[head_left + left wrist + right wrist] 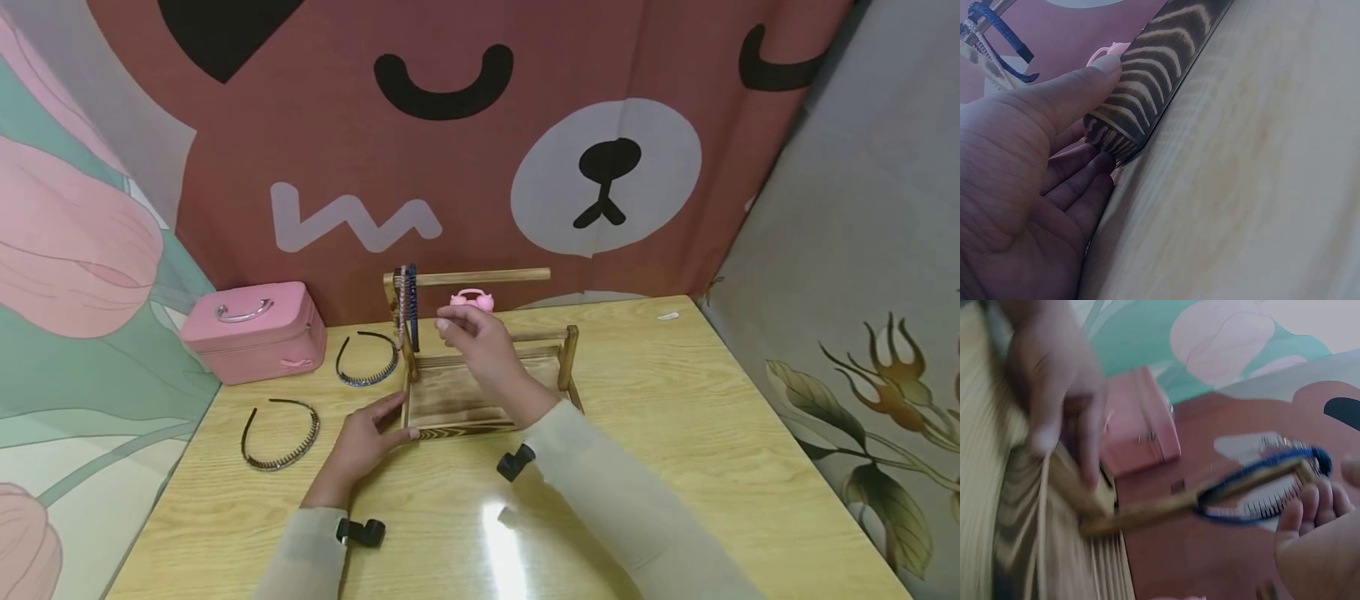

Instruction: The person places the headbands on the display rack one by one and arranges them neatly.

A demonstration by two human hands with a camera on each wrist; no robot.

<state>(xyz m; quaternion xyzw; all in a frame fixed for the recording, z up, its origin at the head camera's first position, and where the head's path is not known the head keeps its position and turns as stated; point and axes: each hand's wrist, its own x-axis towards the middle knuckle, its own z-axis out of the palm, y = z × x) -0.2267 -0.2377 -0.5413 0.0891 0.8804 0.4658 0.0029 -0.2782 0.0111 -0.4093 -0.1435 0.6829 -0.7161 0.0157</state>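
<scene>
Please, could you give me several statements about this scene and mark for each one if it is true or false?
1. The left hand holds a front corner of the wooden rack. True.
2. The pink case is right of the rack. False: the pink case is on its left.
3. Two headbands lie on the table. True.
4. A dark blue headband hangs from the upper bar. True.
5. The right hand rests flat on the table. False: the right hand is raised.
</scene>
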